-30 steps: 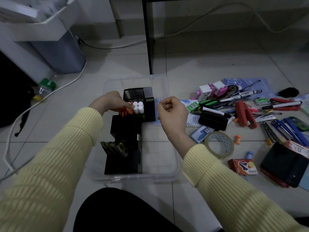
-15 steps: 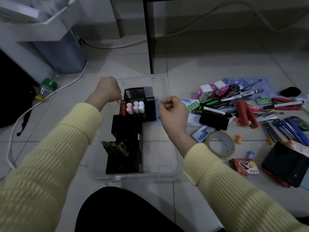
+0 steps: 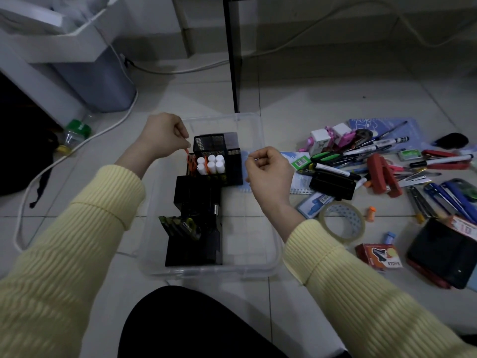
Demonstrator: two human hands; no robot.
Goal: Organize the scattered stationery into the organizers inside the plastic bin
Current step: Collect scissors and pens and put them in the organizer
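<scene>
So the left hand is pinching the top end of a thin orange stick-like thing, can't tell if it's a pen or a marker. Its long axis runs steeply down into the black mesh organizer at the far end of the clear plastic bin. The tip sits right beside the white-capped tubes packed upright in there. The right hand is curled shut just right of the organizer, maybe pinching something tiny, can't tell. The left hand's clearly the nearer one. The mesh looks like rigid wire, the tubes like smooth plastic. Most of the stationery pile is still on the tile floor, right of the organizer.
</scene>
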